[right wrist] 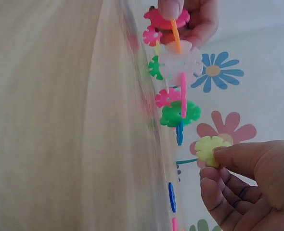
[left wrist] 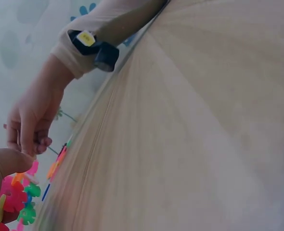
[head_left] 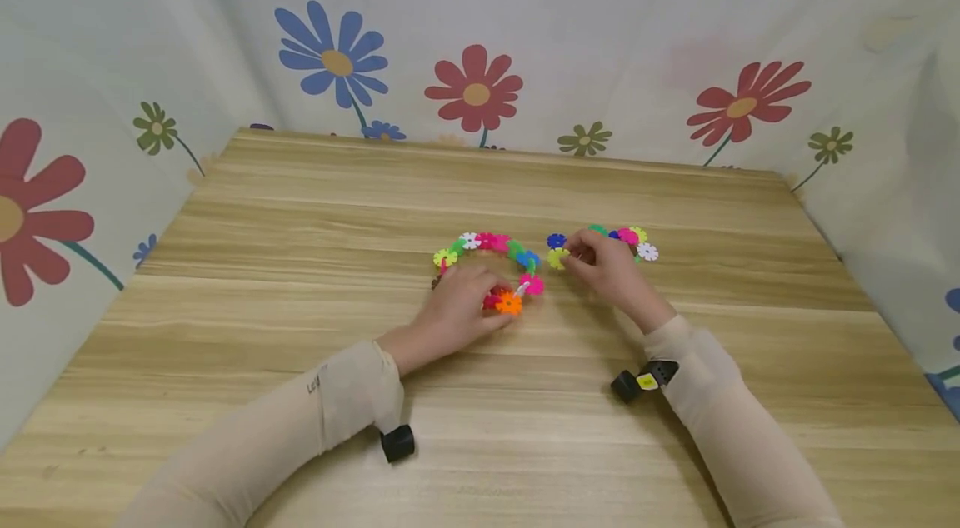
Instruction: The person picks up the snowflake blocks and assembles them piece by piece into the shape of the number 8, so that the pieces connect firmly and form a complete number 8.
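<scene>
A chain of interlocking plastic flower discs (head_left: 485, 241), in many colours, curves round in a loop near the middle of the table. My left hand (head_left: 459, 305) grips its near side, thumb beside an orange disc (head_left: 508, 303); part of the loop is hidden under that hand. My right hand (head_left: 613, 268) pinches a single yellow disc (right wrist: 208, 148) between thumb and fingers, just right of the loop and apart from it. In the right wrist view, a whitish disc (right wrist: 181, 63) and a green disc (right wrist: 180, 114) show in the chain.
A loose blue disc (head_left: 556, 241) lies just behind the yellow one. More loose discs, among them a white disc (head_left: 648, 251) and a pink disc (head_left: 627, 236), lie behind and beside my right hand. A flower-printed curtain (head_left: 630, 70) surrounds the wooden table (head_left: 315, 203) at back and sides.
</scene>
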The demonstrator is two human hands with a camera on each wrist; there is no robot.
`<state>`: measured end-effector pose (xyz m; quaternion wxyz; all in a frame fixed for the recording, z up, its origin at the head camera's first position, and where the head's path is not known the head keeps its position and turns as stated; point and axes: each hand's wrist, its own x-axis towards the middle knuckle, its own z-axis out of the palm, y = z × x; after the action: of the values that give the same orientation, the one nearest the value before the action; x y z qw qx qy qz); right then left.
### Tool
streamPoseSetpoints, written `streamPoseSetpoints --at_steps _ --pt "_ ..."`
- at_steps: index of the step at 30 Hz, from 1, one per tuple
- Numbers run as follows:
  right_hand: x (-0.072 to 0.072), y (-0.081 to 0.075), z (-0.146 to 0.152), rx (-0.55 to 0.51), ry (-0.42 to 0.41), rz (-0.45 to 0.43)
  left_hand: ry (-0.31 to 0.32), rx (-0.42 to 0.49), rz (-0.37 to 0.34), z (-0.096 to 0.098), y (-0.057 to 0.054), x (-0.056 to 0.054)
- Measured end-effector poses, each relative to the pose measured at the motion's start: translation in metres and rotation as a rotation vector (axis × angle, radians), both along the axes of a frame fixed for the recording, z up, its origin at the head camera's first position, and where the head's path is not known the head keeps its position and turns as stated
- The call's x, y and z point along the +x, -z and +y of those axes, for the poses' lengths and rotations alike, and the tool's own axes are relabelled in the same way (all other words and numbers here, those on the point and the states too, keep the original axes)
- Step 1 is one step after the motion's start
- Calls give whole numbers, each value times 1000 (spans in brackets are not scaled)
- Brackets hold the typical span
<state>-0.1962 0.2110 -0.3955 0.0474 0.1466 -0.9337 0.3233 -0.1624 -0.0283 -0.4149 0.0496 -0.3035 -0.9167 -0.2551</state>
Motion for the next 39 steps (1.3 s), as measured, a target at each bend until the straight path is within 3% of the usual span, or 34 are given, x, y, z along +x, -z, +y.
streamPoseSetpoints --at_steps 4,10,16,26,39 --pt "9 -2 -3 -34 -21 6 -17 6 -8 -1 -2 -5" --pt "20 2 -10 -128 -119 -40 -32 1 -10 -1 -3 -9" --pt "24 7 -19 -110 -200 -34 -35 44 8 -2 2 -12" --pt "28 13 -25 -74 -224 -42 -28 69 12 -4 5 -14" --pt "30 20 -30 -229 -256 -122 0 73 22 -7 5 -11"
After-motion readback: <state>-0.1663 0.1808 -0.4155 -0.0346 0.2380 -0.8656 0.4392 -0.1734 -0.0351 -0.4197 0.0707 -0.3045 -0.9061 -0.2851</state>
